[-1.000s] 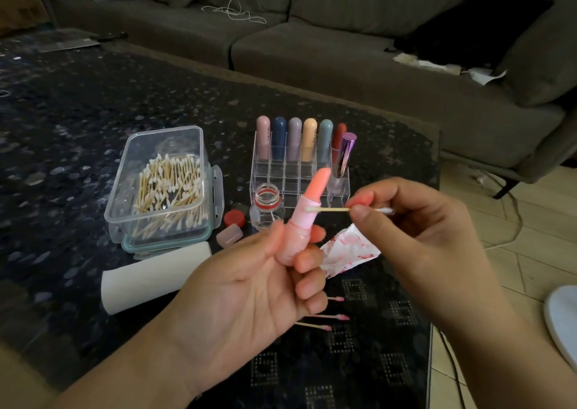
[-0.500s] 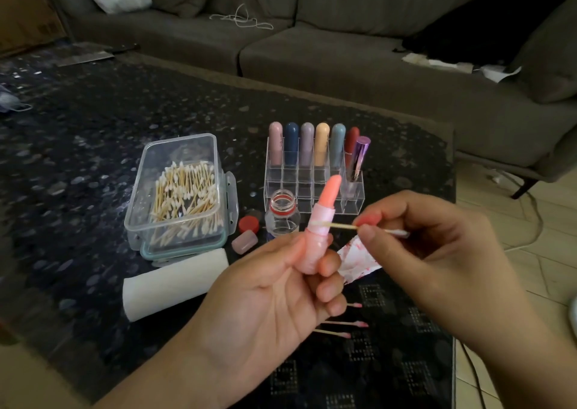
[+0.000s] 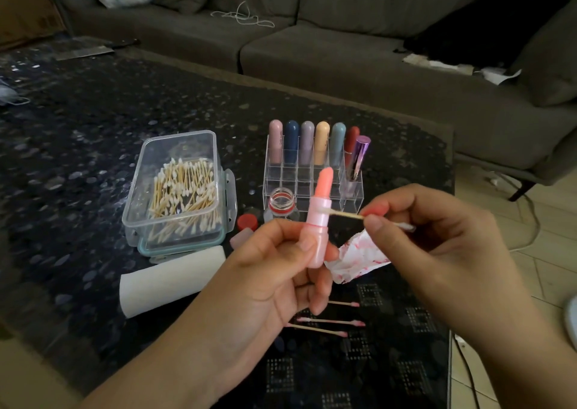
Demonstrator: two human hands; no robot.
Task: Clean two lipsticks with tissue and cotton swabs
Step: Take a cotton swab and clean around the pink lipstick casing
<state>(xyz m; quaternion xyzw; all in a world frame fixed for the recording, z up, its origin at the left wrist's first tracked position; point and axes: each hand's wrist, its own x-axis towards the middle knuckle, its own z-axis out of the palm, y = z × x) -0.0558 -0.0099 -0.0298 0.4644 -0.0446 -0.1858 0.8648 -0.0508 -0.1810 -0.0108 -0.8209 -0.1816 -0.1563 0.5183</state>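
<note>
My left hand (image 3: 281, 271) grips the lipstick (image 3: 319, 221) upright by its base, bullet wound out. My right hand (image 3: 437, 237) pinches a swab (image 3: 346, 214) mid-stick, tip touching the tube's collar on the right side. A second ago the tip sat at about the same spot while the tube leaned right; now it stands straighter, so I read this as working round the collar rim, bullet not being wiped. A stained tissue (image 3: 359, 257) shows just behind the hands; whether it lies on the bench (image 3: 78, 159) or hangs from my fingers, I can't tell. Three pink-tipped used swabs (image 3: 331, 321) lie below, so cleaning is well on.

Further out: tissue roll (image 3: 171, 279), swab box (image 3: 178, 190), small open jar (image 3: 282, 201), red cap (image 3: 247, 222), rack (image 3: 312, 171) of capped sticks.

Hidden: collar's far side, my left fingertips behind the tube, and which lipstick of the two this is.
</note>
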